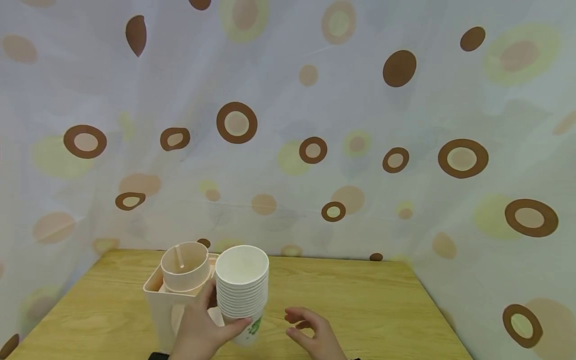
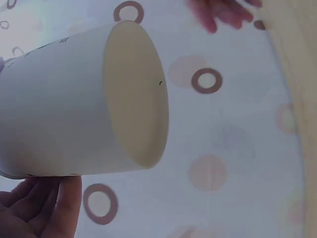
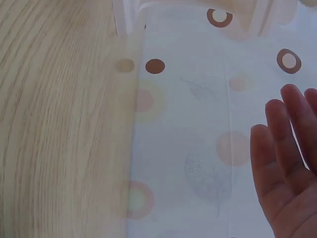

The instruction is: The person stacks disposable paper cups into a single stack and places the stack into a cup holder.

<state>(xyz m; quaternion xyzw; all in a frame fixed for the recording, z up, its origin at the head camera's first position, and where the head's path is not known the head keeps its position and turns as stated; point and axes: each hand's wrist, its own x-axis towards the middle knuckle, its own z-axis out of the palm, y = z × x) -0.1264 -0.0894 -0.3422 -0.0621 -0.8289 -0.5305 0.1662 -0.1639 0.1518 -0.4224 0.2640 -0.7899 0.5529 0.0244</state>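
Observation:
A nested stack of white paper cups with a green print low on its side stands upright, mouths up, in my left hand. The thumb crosses the front of the stack and the fingers go round its far left side. From below, the left wrist view shows the pale base of the bottom cup, with the fingers against its side. To the right of the stack, my right hand is held apart from it, fingers loosely bent, nothing in them.
Left of the cups, a pale box-shaped holder carries a round open cylinder on top. Both are on a light wooden table. Behind hangs a white curtain with brown and yellow spots.

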